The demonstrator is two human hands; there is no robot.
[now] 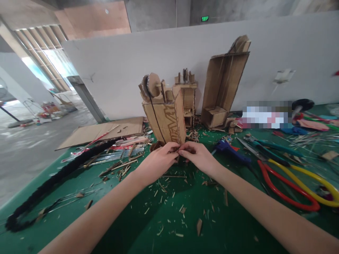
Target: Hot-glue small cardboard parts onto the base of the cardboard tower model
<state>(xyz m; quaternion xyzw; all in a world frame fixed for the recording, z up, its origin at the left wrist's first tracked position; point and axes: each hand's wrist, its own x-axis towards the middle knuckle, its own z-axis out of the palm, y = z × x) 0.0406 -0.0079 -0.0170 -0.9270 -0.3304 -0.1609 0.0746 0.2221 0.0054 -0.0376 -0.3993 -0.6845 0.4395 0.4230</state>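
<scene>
Our left hand (162, 157) and right hand (199, 157) meet near the fingertips, fingers curled nearly closed, at the foot of the tall brown cardboard box (164, 120) on the green table (132, 229); whether they pinch something, we cannot tell.

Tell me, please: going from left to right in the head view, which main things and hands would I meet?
Black fuzzy strip, left hand, right hand, blue glue gun, red scissor handle.

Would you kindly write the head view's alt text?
The left hand and right hand meet near the base of an upright cardboard box topped with discs on a scrap-strewn green table. A blue glue gun and scissors lie at right.
</scene>
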